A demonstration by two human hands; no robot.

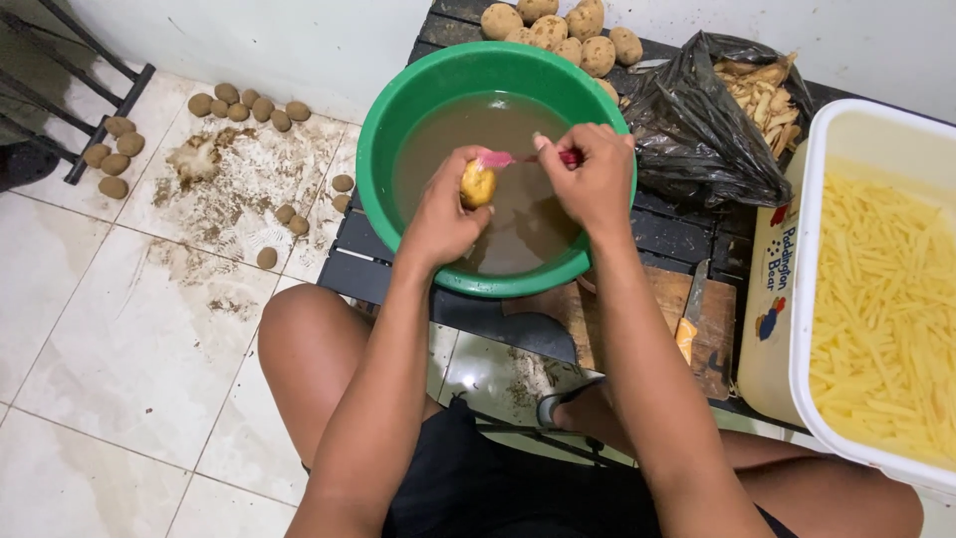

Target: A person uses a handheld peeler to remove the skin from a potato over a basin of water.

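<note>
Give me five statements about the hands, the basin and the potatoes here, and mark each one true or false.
1. The left hand holds a potato over the green basin. True.
2. The right hand is empty. False: it holds a red-handled peeler.
3. The basin holds clear water. False: the water is murky brown.
4. Cut potato strips fill the white tub. True.
5. The black bag holds whole potatoes. False: it holds peelings.
</note>
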